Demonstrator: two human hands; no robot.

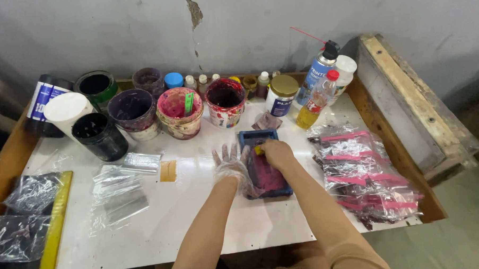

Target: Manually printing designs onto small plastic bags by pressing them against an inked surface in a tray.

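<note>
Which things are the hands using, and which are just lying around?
In use: left hand in clear glove, right hand gripping a yellow tool, blue tray.

Lying about: paint pots, spray can, oil bottle, plastic bags.

left hand (231, 166): gloved, fingers spread, palm down. right hand (276, 152): bare, curled shut, just right of it.

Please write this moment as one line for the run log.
left hand: gloved, steadying blue tray | right hand: bare, gripping yellow tool over tray | nearby: paint pots, bagged items
</note>
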